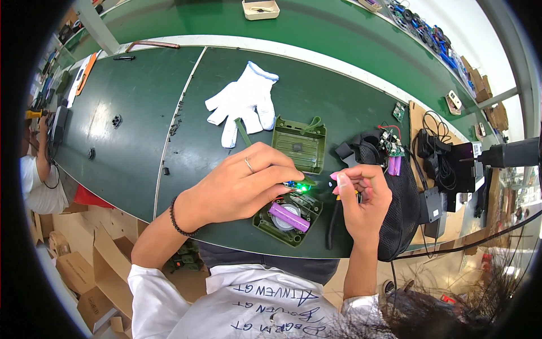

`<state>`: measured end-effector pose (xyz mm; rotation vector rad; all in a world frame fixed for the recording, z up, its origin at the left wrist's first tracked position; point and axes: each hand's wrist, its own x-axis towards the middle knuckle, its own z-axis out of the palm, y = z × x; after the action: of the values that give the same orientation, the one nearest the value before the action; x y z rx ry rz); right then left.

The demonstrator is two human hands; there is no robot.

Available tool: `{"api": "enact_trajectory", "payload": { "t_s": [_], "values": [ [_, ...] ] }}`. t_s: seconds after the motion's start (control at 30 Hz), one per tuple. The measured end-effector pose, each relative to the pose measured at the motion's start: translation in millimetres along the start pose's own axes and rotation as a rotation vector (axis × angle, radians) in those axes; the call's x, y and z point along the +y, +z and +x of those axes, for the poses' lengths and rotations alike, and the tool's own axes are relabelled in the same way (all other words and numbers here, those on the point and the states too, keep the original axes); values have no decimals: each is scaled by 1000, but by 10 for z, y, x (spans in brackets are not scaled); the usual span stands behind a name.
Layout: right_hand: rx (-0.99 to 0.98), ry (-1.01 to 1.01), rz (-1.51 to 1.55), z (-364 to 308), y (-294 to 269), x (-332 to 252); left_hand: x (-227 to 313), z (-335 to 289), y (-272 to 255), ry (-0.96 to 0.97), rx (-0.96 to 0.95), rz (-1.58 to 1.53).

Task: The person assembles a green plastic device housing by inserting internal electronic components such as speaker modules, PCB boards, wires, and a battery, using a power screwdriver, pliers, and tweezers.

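My left hand (240,183) pinches a small circuit board (300,186) with a lit green light, above an open green plastic housing half (296,234). In that half lie a purple cylindrical battery cell (289,217) and a round silvery part, partly under the cell. My right hand (366,198) is closed just right of the board, with pink at its fingertips. Beside those fingertips shows a small dark piece (331,184); whether they grip it I cannot make out. The other green housing half (299,144), with a strap, lies beyond my hands.
A white glove (245,104) lies at the back. To the right are a black mesh bag (402,212), another circuit board (390,141) with purple cells, and cables with black adapters (430,204). Small black parts (117,121) sit on the left. Another person (42,175) is at far left.
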<state>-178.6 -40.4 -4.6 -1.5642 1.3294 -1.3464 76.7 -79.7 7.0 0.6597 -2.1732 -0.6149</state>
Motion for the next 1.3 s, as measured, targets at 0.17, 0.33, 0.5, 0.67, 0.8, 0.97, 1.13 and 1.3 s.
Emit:
{"api": "enact_trajectory", "payload": {
  "t_s": [0.17,0.33,0.5,0.67,0.8,0.97,1.13,1.3],
  "values": [
    [29,-26,41,-65,93,15,16,-13,26,-25,-23,2],
    [-41,-57,-24,-84,101,-21,15,-19,45,-48,-20,0],
    [-101,-89,-48,-64,111,-67,18,-18,48,-56,-29,0],
    [-82,-97,-61,-61,111,-114,20,-6,46,-62,-30,3],
    [-87,-110,-63,-63,120,-110,31,-7,45,-57,-23,11],
    [-73,-96,-52,-76,139,-103,29,0,46,-49,-23,6],
    [-82,-103,-53,-79,145,-90,24,-4,50,-37,-16,3],
    [-94,-116,-60,-68,145,-95,19,-3,47,-32,-16,2]
  ]
}}
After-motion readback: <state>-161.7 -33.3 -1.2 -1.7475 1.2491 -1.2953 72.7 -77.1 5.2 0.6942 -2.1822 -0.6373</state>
